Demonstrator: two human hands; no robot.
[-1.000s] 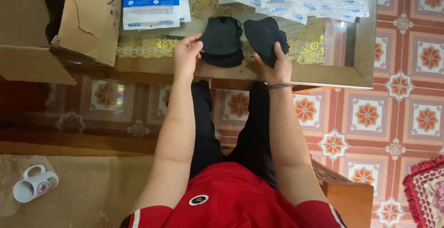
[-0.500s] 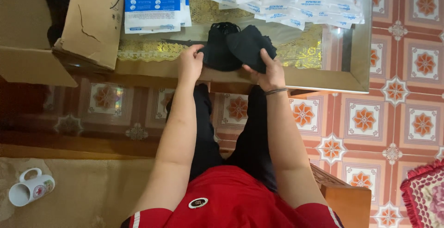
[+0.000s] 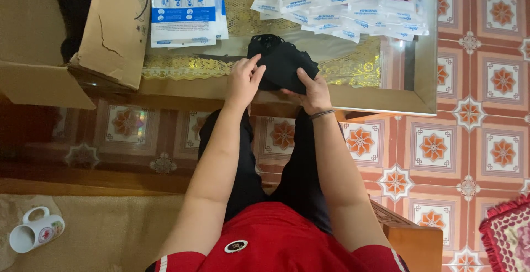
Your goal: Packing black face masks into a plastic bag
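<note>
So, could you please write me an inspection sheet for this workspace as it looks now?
Surface: glass-topped table with a gold lace cloth under the glass.
Job's things: stack of black fabric pieces at the near edge of the table.
Clutter: blue-and-white flat packets on the left, a spread of similar packets on the right, an open cardboard box at the table's left end.
Grippers: left hand and right hand both grip the black stack; a bracelet sits on the right wrist.
Cables: nothing seen.
Surroundings: patterned floor tiles, a white mug lying on its side on a tan mat, wooden seat edge.
</note>
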